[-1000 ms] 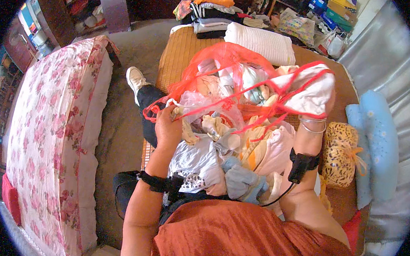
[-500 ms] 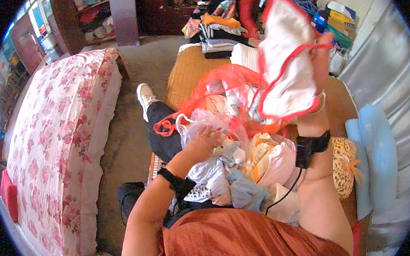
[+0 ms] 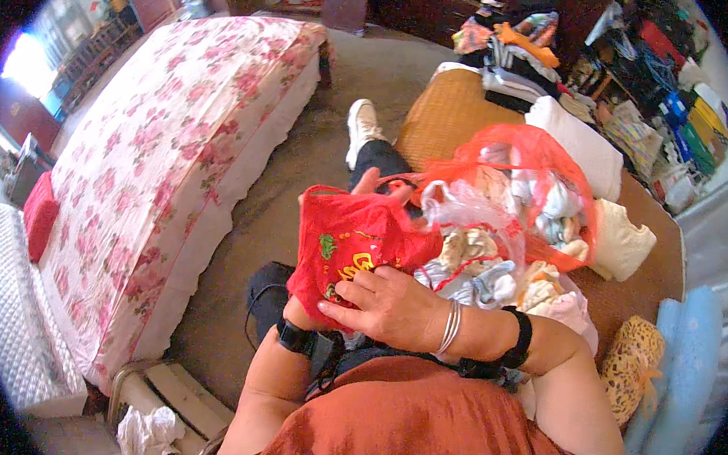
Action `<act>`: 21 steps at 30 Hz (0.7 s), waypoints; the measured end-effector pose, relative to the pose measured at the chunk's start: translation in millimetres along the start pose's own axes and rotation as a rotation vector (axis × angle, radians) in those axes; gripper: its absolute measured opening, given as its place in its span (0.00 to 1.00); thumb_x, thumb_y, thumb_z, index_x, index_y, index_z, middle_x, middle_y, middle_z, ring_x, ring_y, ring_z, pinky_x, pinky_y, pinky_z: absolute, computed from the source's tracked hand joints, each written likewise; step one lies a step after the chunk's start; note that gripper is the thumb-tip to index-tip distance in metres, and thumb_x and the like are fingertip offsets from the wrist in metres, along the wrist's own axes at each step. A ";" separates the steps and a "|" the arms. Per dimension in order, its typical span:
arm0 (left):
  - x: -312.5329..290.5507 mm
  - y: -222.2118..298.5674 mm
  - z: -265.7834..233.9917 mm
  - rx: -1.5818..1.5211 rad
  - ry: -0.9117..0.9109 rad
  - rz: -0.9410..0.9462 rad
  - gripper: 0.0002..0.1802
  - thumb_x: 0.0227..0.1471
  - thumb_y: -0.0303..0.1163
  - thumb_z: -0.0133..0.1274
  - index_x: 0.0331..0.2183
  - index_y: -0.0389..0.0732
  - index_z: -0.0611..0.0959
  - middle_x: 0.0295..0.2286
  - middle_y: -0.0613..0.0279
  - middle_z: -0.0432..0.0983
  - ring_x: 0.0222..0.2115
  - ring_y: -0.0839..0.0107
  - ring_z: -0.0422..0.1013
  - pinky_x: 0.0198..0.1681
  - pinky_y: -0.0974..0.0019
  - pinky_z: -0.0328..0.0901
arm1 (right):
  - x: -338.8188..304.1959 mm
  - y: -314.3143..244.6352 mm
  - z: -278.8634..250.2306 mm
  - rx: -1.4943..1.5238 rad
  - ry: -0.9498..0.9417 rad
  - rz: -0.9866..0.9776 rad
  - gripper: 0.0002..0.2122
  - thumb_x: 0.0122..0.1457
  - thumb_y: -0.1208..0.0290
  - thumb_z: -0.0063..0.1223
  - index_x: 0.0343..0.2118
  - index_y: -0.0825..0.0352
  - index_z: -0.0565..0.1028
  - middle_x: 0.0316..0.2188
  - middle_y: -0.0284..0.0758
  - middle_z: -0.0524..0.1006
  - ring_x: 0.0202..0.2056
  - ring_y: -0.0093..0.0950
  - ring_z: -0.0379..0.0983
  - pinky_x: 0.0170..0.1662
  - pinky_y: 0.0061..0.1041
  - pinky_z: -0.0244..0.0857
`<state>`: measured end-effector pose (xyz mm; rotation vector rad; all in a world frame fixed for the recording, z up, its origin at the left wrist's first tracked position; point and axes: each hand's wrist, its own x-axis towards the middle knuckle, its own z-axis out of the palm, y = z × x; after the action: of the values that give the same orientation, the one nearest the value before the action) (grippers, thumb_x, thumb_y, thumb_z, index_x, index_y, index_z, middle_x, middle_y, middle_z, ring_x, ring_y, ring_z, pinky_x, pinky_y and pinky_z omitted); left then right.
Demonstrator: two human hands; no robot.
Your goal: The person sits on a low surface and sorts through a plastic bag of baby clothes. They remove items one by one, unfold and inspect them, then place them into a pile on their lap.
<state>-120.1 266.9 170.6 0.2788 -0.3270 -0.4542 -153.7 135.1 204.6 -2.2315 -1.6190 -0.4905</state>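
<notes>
A red bib (image 3: 342, 234) with green and yellow printed motifs lies spread over my left hand (image 3: 376, 186). That hand holds it up from beneath, its fingertips showing past the far edge and the palm hidden by cloth. Across the near part of the bib rests my right hand (image 3: 388, 306), fingers stretched flat on the fabric. Just right of both hands, a clear plastic bag (image 3: 468, 206) sits on a heap of small baby clothes (image 3: 467, 270). Behind it, a red mesh bag (image 3: 520, 141) holds more light-coloured garments.
Folded clothes (image 3: 512, 85) are stacked at the far end of the woven mat (image 3: 442, 105). White rolled cloths (image 3: 576, 146) and a leopard-print bundle (image 3: 631, 360) lie to the right. A bed with a floral cover (image 3: 174, 144) stands left, across the floor.
My right hand has come down from the upper right, and the raised white, red-edged cloth now shows a red printed side over my left hand. The view has turned rightward and downward.
</notes>
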 end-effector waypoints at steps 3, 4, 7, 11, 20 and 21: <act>-6.4 25.9 -7.3 -0.097 0.037 0.122 0.49 0.49 0.69 0.38 0.62 0.47 0.51 0.61 0.49 0.48 0.58 0.44 0.53 0.59 0.41 0.53 | -3.8 4.3 9.6 0.166 0.011 -0.015 0.13 0.51 0.68 0.51 0.40 0.61 0.75 0.35 0.35 0.75 0.39 0.33 0.72 0.42 0.32 0.67; -9.9 30.6 -10.1 -0.075 0.083 0.176 0.50 0.49 0.69 0.39 0.62 0.47 0.51 0.61 0.49 0.48 0.59 0.44 0.52 0.59 0.41 0.54 | -7.4 7.5 8.5 0.273 -0.039 0.038 0.13 0.51 0.68 0.52 0.41 0.61 0.75 0.36 0.36 0.75 0.40 0.34 0.72 0.43 0.33 0.66; -19.2 34.7 -16.6 -0.043 0.150 0.225 0.49 0.50 0.68 0.40 0.62 0.45 0.51 0.61 0.50 0.48 0.59 0.47 0.53 0.58 0.44 0.56 | -12.2 23.6 9.4 0.437 0.196 0.298 0.15 0.48 0.72 0.59 0.40 0.64 0.73 0.40 0.39 0.74 0.43 0.41 0.69 0.48 0.37 0.63; -20.2 26.0 -17.5 -0.095 0.144 0.136 0.49 0.51 0.67 0.40 0.62 0.41 0.51 0.61 0.50 0.49 0.58 0.50 0.56 0.58 0.49 0.58 | -6.3 49.4 31.0 0.781 0.452 0.703 0.27 0.47 0.66 0.66 0.50 0.66 0.70 0.47 0.37 0.72 0.51 0.33 0.66 0.53 0.33 0.60; -36.7 66.5 -45.2 0.332 0.448 -0.223 0.23 0.60 0.38 0.44 0.52 0.33 0.69 0.46 0.48 0.72 0.43 0.58 0.73 0.49 0.55 0.69 | -17.1 69.9 26.2 1.427 0.360 1.069 0.17 0.60 0.58 0.51 0.44 0.67 0.73 0.31 0.29 0.77 0.30 0.17 0.73 0.35 0.20 0.68; -37.9 69.1 -51.7 0.423 0.523 -0.254 0.22 0.60 0.36 0.44 0.52 0.33 0.69 0.45 0.48 0.73 0.42 0.59 0.74 0.48 0.56 0.70 | -17.5 71.2 24.0 1.449 0.415 1.140 0.17 0.61 0.57 0.50 0.43 0.67 0.73 0.30 0.29 0.77 0.29 0.17 0.73 0.34 0.20 0.68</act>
<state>-107.0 354.1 137.2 0.8400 0.1333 -0.5410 -89.1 110.7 170.3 -1.3052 -0.0586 0.4248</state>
